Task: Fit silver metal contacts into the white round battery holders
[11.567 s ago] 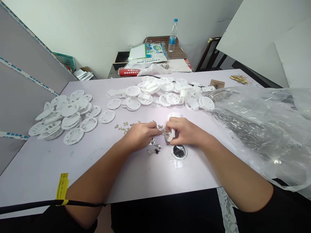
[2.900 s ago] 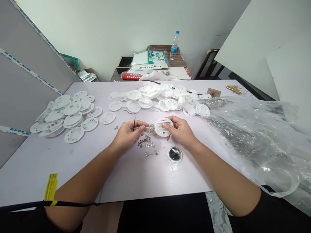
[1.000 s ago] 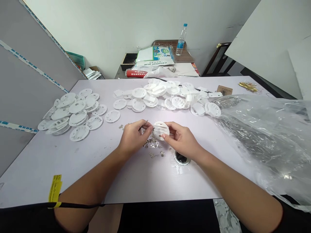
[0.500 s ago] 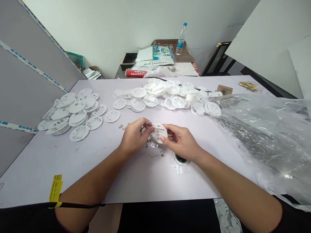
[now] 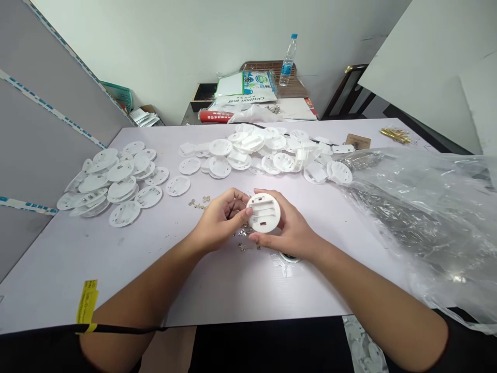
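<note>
Gripping a moulded white plastic disc (image 5: 265, 212) between both hands, the person holds it just above the pale lilac tabletop (image 5: 217, 290), near the middle of the table. Its face, tilted up, carries raised flat bars and a small rectangular slot. The left hand (image 5: 221, 220) is curled, its thumb pressed on the disc's left edge. The right hand (image 5: 289, 233) wraps the right rim, its fingers closed around the smooth curve.

Small shiny metal clips (image 5: 243, 233) lie scattered beneath and just far of the hands, with a few more (image 5: 198, 203) off to the left. A round piece with a dark centre (image 5: 289, 258) sits partly hidden under the right hand.

Matt white discs lie heaped in a left pile (image 5: 120, 178) and a far pile (image 5: 248, 150). A crumpled, glossy clear plastic bag (image 5: 411, 217) sprawls on the right, with a tangle of brass pins (image 5: 395, 135) at the far right corner.
</note>
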A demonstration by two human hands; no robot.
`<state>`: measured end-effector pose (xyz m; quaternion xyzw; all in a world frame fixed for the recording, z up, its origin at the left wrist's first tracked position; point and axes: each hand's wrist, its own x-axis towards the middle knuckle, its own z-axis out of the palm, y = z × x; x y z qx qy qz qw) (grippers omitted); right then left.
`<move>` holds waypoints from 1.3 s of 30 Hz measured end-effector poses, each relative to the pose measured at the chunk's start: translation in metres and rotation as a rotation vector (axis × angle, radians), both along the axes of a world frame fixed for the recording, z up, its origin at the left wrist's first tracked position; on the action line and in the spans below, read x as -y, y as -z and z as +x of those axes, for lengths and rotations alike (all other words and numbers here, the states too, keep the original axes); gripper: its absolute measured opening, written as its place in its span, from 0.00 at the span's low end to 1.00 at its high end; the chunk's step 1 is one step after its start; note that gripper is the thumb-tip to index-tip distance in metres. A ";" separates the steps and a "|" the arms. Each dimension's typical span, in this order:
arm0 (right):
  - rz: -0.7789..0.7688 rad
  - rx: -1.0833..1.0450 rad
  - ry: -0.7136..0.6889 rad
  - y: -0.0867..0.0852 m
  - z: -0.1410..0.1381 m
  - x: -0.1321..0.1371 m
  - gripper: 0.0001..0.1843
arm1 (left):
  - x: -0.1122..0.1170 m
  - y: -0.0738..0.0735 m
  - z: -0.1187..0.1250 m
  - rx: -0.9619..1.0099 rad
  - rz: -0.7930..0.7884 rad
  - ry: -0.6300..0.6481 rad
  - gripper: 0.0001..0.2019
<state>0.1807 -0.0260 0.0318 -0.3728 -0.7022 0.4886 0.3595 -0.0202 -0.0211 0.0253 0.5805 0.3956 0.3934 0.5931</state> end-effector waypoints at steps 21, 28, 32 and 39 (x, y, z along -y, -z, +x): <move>0.428 0.566 -0.114 0.001 0.016 -0.018 0.20 | 0.000 0.002 -0.010 -0.819 0.412 -0.016 0.13; 0.398 0.653 -0.086 -0.004 0.018 -0.019 0.22 | -0.002 0.021 -0.010 -0.851 0.646 0.025 0.17; 0.387 0.658 -0.078 -0.004 0.019 -0.018 0.21 | 0.000 0.022 -0.007 -0.918 0.762 -0.026 0.16; 0.359 0.643 -0.057 -0.001 0.014 -0.017 0.19 | -0.001 0.026 -0.002 -0.955 0.788 -0.038 0.15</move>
